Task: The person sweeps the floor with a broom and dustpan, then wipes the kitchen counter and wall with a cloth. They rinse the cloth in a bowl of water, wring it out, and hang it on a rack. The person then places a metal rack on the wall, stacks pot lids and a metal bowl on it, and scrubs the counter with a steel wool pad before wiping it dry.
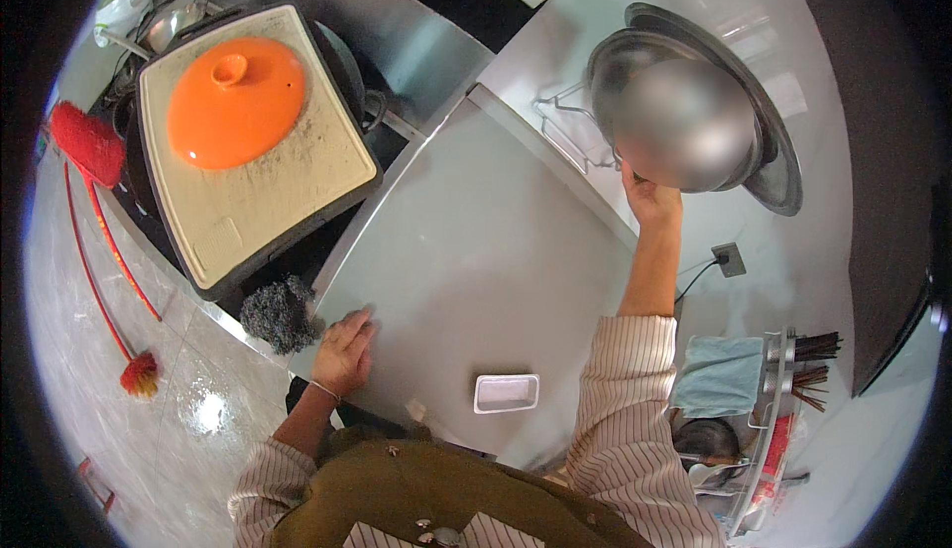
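My right hand [652, 195] reaches up to the metal pan lids or pans [688, 116] on the wire wall rack [569, 131]; its fingertips are hidden behind the rim, and a round part is blurred. My left hand [344, 351] rests at the left edge of the grey counter [476, 250], palm down, fingers together, holding nothing visible. Just beyond it lies a dark wire scouring ball [280, 315]. A small white rectangular tray [506, 393] sits on the counter near my body.
On the stove at left lies a beige cutting board [260, 213] under an orange lid [238, 102]. Red brushes [88, 142] are beside it. A wall socket [729, 259] with a plugged cable, a blue cloth [720, 375] and a rack with chopsticks [817, 347] are at right.
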Demonstrator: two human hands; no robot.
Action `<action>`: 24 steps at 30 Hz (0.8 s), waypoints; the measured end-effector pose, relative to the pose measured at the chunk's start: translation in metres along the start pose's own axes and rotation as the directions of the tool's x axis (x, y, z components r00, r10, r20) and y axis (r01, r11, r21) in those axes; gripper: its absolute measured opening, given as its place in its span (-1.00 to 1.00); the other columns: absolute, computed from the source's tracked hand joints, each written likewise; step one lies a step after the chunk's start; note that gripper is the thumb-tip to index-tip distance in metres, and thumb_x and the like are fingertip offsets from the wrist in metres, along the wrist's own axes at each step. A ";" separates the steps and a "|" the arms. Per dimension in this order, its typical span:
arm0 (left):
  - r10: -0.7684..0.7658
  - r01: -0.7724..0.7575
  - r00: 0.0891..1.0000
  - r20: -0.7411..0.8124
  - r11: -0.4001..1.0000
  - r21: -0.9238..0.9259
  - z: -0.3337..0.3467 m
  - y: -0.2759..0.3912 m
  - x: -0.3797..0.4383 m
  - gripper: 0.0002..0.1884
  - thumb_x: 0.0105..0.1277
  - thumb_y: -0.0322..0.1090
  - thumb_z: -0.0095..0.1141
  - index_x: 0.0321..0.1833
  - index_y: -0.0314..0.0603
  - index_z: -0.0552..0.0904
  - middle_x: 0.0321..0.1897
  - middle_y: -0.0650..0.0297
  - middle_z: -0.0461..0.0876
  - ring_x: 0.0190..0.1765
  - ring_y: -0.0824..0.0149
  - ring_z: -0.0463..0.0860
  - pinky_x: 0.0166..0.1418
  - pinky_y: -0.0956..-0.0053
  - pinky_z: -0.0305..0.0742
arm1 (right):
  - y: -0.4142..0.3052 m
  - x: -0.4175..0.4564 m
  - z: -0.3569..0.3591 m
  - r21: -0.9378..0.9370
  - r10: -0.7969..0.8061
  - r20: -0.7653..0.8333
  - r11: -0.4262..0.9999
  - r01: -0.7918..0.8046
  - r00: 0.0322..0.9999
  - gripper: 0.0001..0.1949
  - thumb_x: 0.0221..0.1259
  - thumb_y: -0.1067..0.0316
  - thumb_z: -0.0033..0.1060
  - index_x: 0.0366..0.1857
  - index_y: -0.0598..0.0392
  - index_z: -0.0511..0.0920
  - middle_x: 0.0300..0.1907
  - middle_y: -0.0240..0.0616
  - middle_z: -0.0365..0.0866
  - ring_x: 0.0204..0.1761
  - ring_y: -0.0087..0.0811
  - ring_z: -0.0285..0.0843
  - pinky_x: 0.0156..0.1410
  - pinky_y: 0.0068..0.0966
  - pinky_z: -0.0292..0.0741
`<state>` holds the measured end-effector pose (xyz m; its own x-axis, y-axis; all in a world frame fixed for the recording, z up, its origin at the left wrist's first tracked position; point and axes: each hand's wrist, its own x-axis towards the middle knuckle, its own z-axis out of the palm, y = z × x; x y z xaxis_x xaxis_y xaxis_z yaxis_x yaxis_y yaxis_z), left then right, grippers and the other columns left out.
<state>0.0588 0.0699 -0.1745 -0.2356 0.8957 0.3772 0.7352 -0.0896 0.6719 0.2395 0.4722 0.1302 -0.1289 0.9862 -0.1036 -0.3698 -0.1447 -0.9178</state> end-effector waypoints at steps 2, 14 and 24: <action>-0.003 0.003 1.000 -0.010 1.000 0.003 0.001 -0.001 -0.002 -0.58 0.08 -0.52 0.14 0.08 -0.26 0.58 0.33 0.07 0.47 0.24 -0.02 0.54 0.25 0.08 0.45 | 0.000 0.002 -0.008 0.007 0.015 0.012 1.000 -0.016 1.000 -0.69 0.53 0.35 -0.16 0.18 0.35 0.34 -0.01 0.10 0.62 0.09 0.02 0.63 0.10 -0.28 0.73; 0.041 -0.041 0.999 -0.011 0.999 0.018 0.005 -0.003 0.000 -0.58 0.11 -0.55 0.14 0.10 -0.24 0.60 0.32 0.08 0.48 0.23 -0.02 0.54 0.28 0.11 0.45 | 0.002 -0.032 -0.041 -0.165 -0.046 0.039 0.985 0.052 0.998 -0.70 0.42 0.28 0.09 0.09 0.21 0.46 0.02 -0.08 0.60 0.02 -0.20 0.64 0.04 -0.32 0.70; 0.053 -0.059 0.997 -0.050 0.989 -0.138 -0.004 0.043 0.132 -0.61 0.29 -0.41 0.11 0.20 -0.29 0.53 0.20 -0.09 0.53 0.23 -0.14 0.51 0.33 0.09 0.42 | 0.025 -0.131 -0.144 -0.158 -0.070 -0.122 0.986 0.050 0.990 -0.69 0.40 0.43 -0.07 0.16 0.29 0.40 -0.08 0.02 0.69 -0.02 -0.17 0.68 -0.01 -0.31 0.68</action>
<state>0.0569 0.1829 -0.0936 -0.2275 0.8669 0.4435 0.6529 -0.2022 0.7300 0.3792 0.3508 0.0659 0.0102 0.9963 -0.0849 -0.2253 -0.0804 -0.9710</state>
